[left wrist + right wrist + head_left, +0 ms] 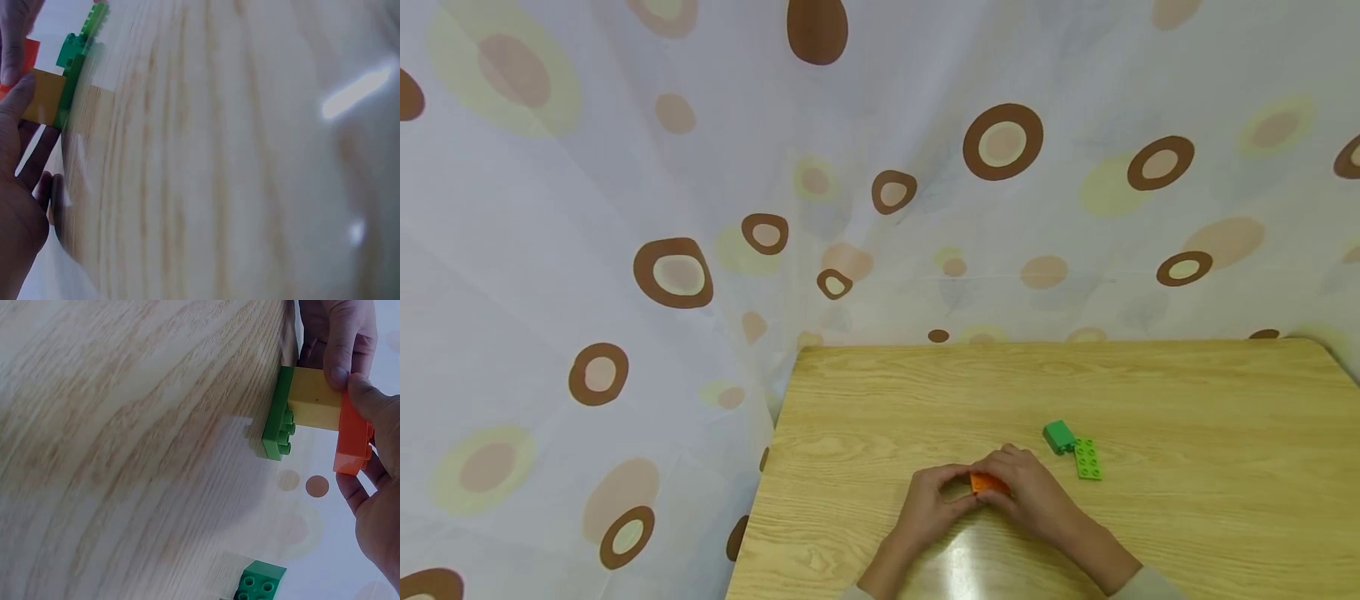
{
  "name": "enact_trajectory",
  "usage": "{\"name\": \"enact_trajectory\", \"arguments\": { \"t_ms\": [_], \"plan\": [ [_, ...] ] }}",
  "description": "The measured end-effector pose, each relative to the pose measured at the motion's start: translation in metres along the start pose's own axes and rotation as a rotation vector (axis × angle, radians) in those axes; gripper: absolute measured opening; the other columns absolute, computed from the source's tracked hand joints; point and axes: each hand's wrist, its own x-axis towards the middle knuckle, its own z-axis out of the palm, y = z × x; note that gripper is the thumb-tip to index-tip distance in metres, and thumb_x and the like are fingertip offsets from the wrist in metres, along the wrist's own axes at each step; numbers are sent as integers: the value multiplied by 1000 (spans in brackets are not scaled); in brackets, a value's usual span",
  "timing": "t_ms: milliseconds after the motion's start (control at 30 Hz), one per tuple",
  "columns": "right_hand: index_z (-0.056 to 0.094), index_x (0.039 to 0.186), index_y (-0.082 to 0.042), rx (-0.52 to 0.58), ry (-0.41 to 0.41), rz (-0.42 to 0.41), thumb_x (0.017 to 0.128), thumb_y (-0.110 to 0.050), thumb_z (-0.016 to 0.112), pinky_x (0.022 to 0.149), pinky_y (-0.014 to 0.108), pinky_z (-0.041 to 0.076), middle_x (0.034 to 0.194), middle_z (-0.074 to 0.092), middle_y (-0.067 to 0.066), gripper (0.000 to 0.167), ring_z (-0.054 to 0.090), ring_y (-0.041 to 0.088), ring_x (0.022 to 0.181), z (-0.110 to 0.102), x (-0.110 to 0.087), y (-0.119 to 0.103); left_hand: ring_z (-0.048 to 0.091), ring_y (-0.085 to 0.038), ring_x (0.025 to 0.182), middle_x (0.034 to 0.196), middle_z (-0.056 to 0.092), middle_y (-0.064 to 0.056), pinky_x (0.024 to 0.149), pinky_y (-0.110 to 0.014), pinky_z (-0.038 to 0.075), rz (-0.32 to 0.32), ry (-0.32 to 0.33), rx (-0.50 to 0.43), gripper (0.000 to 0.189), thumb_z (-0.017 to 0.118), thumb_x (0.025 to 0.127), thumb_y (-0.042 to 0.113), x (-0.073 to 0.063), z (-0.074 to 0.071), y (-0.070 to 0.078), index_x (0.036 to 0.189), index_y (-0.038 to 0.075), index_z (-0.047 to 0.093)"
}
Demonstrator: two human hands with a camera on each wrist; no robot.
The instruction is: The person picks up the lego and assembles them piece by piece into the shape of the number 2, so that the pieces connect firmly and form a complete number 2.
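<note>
Near the front of the wooden table, both hands meet at a small stack of toy building bricks. At its bottom lies a green brick (276,419) with studs showing at one end. A yellow brick (312,397) stands on it, and an orange brick (988,482) sits against the yellow one's top. My left hand (928,504) holds the yellow brick, thumb on its side. With thumb and fingers my right hand (1033,492) grips the orange brick. Whether the orange brick is fully seated cannot be told.
A dark green brick (1059,437) and a light green studded brick (1088,459) lie side by side to the right of the hands on the table (1210,417). A patterned curtain (910,267) hangs behind the table and on its left.
</note>
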Motion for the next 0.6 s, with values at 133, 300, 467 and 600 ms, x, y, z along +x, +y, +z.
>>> {"name": "enact_trajectory", "arguments": {
  "t_ms": [133,300,467,600],
  "plan": [
    [78,111,-15,11,-10,-11,79,-16,91,81,41,56,106,75,-9,35,63,11,96,-1,1,1,68,-7,119,128,73,11,104,-28,54,-1,5,-1,42,79,96,38,0,1,1,132,17,75],
    [78,110,-14,38,-13,-6,80,-18,91,77,38,55,105,75,-8,33,63,11,94,-1,0,3,68,-7,119,127,73,11,104,-28,55,3,6,1,43,79,95,39,0,1,0,132,18,75],
    [78,110,-14,46,-14,0,80,-19,90,77,38,55,105,76,-7,33,63,12,94,0,0,4,68,-8,120,129,73,11,104,-29,54,2,-7,-15,43,79,95,39,1,2,-1,132,17,75],
    [78,110,-14,39,-26,14,80,-19,91,78,39,55,105,76,-6,33,63,12,94,0,1,3,68,-8,120,129,73,10,104,-29,55,14,-4,-11,42,79,95,37,1,1,-2,132,16,75]
  ]
}}
